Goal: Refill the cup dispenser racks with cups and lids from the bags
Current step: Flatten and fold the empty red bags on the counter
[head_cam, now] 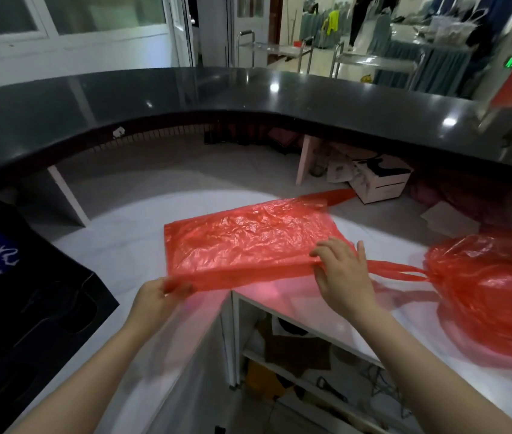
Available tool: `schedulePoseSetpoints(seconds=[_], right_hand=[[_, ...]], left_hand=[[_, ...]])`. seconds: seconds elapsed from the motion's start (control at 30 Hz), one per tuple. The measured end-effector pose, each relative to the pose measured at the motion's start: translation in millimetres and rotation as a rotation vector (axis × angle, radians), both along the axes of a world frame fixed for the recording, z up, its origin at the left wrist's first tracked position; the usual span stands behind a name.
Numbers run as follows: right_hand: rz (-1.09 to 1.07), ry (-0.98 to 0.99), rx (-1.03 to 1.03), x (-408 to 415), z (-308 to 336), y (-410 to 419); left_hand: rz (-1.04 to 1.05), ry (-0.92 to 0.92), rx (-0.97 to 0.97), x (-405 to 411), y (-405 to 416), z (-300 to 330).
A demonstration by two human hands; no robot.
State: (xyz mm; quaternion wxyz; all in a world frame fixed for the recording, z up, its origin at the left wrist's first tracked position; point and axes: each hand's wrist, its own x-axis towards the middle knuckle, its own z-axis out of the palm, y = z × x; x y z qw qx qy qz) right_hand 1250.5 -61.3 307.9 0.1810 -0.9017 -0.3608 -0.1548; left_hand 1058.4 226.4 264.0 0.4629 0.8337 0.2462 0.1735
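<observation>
From the head camera, a flat red bag (248,239) lies spread out on the white counter (117,220), in the middle of the picture. It looks thin and crinkly, and light shines through it. Its near edge is lifted a little off the counter.

The left hand (157,296) is at the near left corner of the flat bag. Its fingers are closed and pinch that corner. The right hand (339,270) is at the near right part of the bag. Its fingers are bent and close together, and they pinch the near edge where the long handle strips (398,270) start.

The handle strips run to the right, toward a second red bag (492,292). That bag is puffy and full, and it sits on the counter at the right edge. You cannot tell what is inside it.

A black box (29,292) stands on the near left. A curved dark upper counter (217,92) runs along the far side. Under the white counter, near and right, open shelves (295,349) hold mixed stuff.
</observation>
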Motion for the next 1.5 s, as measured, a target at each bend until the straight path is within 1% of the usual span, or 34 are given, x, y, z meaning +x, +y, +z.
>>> schedulePoseSetpoints(seconds=[0.03,0.1,0.13,0.17,0.23,0.27,0.33,0.4,0.43,0.47,0.5,0.57,0.6,0.67,0.77,0.83,0.9,0.97,1.03,1.1,1.17,1.2,1.27,1.33,1.37,1.4,1.5], right_hand=[[-0.012,-0.061,0.071,-1.6,0.5,-2.2],[-0.018,-0.228,0.181,-6.1,-4.5,-11.2],[-0.012,-0.266,0.195,-9.9,-10.5,-17.4],[0.002,-0.255,0.186,-14.2,-19.1,-24.4],[0.026,-0.081,0.126,-22.2,-40.4,-39.1],[-0.006,0.03,0.087,-24.6,-50.9,-46.4],[-0.178,0.235,0.014,-23.9,-66.7,-57.0],[-0.36,0.338,-0.043,-11.3,-76.1,-62.1],[-0.395,0.383,-0.047,-3.8,-76.0,-61.9],[-0.407,0.459,0.015,4.1,-73.0,-59.8],[-0.404,0.574,0.145,10.9,-67.1,-55.4],[-0.347,0.805,0.477,24.4,-56.3,-46.3],[-0.302,0.882,0.596,30.3,-50.4,-41.4],[-0.21,0.966,0.719,43.4,-38.5,-34.0],[-0.076,1.063,0.807,61.0,-21.5,-26.4],[-0.073,1.028,0.846,68.9,-15.4,-23.4],[-0.108,0.954,0.837,72.4,-11.6,-21.7],[-0.133,0.863,0.772,74.0,-13.0,-20.3],[-0.167,0.774,0.677,73.9,-17.1,-19.7],[-0.205,0.671,0.582,74.5,-21.2,-21.7],[-0.211,0.614,0.542,76.6,-25.9,-26.1],[-0.202,0.623,0.542,77.3,-28.6,-28.7],[-0.187,0.703,0.578,77.1,-34.3,-34.0],[-0.183,0.774,0.621,76.6,-41.4,-39.2],[-0.185,0.777,0.622,76.5,-44.8,-41.7],[-0.194,0.76,0.608,76.7,-48.3,-43.9],[-0.25,0.668,0.495,78.2,-57.3,-48.4]], left_hand=[[0.056,-0.027,-0.128,4.0,-0.1,1.8],[0.135,-0.096,-0.323,9.1,3.9,1.5],[0.157,-0.121,-0.405,9.9,7.5,1.2],[0.171,-0.136,-0.462,9.7,11.6,0.5],[0.194,-0.156,-0.533,6.5,19.5,-1.6],[0.2,-0.165,-0.572,5.2,23.2,-3.0],[0.215,-0.154,-0.631,2.5,28.9,-4.4],[0.233,-0.146,-0.697,-0.5,31.5,-4.5],[0.24,-0.146,-0.733,-1.5,32.2,-4.7],[0.255,-0.145,-0.759,-3.0,32.9,-4.8],[0.273,-0.148,-0.784,-4.2,33.5,-5.1],[0.303,-0.163,-0.835,-7.0,34.4,-5.8],[0.311,-0.162,-0.861,-8.3,34.3,-5.5],[0.321,-0.161,-0.909,-10.9,33.3,-3.5],[0.347,-0.161,-0.919,-12.9,33.8,-2.5],[0.369,-0.143,-0.855,-12.5,34.6,-1.9],[0.38,-0.126,-0.719,-11.0,35.1,-2.3],[0.37,-0.092,-0.557,-10.3,34.8,-4.0],[0.362,-0.067,-0.482,-10.4,35.4,-6.3],[0.343,-0.054,-0.489,-11.6,37.1,-9.7],[0.323,-0.032,-0.489,-11.7,36.4,-11.9],[0.307,-0.009,-0.464,-11.2,35.4,-12.5],[0.292,0.014,-0.379,-7.9,31.2,-12.4],[0.323,-0.002,-0.337,-4.0,27.6,-10.0],[0.35,-0.015,-0.332,-2.2,26.3,-8.5],[0.379,-0.028,-0.348,-0.9,25.4,-7.0],[0.427,-0.065,-0.514,-3.8,20.3,-0.2]])
